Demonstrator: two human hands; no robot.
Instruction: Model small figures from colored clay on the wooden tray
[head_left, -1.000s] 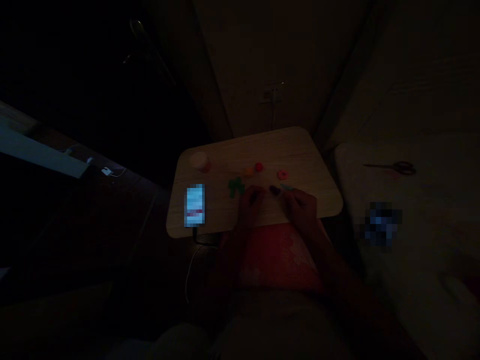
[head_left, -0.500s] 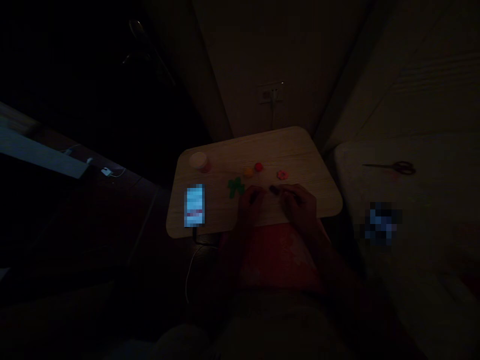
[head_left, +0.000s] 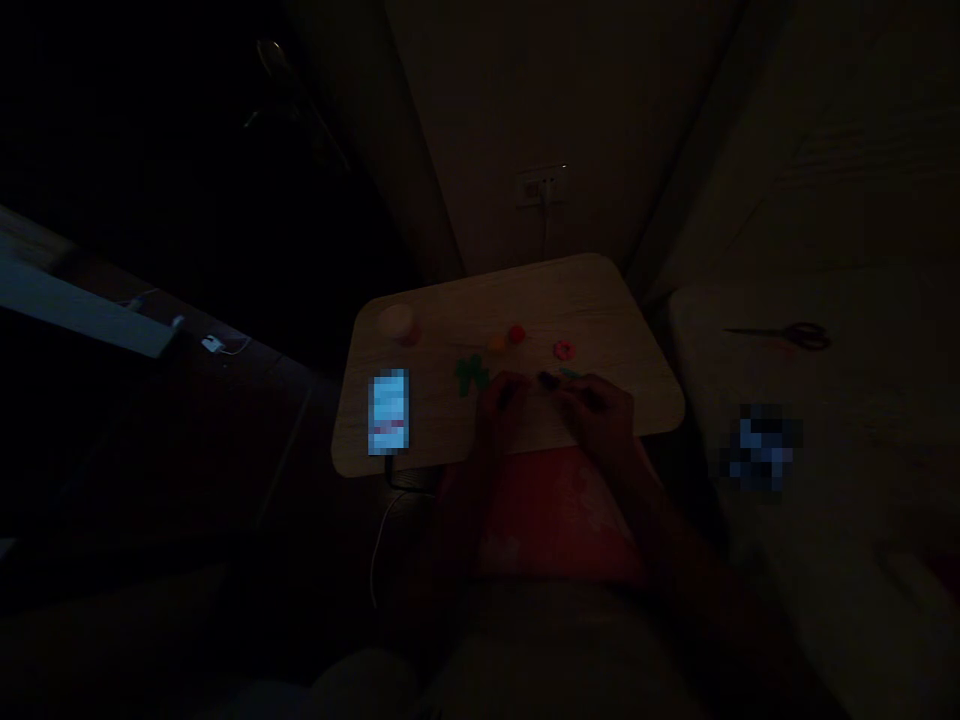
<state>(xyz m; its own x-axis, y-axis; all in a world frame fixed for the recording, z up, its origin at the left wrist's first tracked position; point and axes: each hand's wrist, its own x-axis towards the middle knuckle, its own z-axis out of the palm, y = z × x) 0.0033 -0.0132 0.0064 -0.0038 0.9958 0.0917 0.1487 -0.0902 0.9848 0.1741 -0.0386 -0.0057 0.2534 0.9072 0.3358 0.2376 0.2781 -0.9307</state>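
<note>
The light is very dim and details are faint. My left hand (head_left: 501, 402) rests on the small wooden table (head_left: 592, 285), its fingers curled and pinched; whatever they hold is hidden. Opposite it, my right hand (head_left: 604, 408) is closed, its fingertips at a small dark piece (head_left: 549, 380) between the two hands. A thin teal stick (head_left: 571, 373) shows beside the right fingers; whether it is held I cannot tell. Left of my left hand lies a green branching shape (head_left: 471, 375). Beyond are an orange lump (head_left: 496, 343), a red ball (head_left: 517, 334) and a pink ring (head_left: 564, 350).
A lit phone (head_left: 388, 412) lies at the table's left side, with a cable below it. Behind it stands a pale-lidded tub (head_left: 400, 323). To the right, scissors (head_left: 791, 334) lie on a separate pale surface. A wall socket (head_left: 541, 187) is beyond the table.
The teal stick now shows by my right fingers, where it was not visible before. Both hands stay nearly in place, and the picture is slightly darker.
</note>
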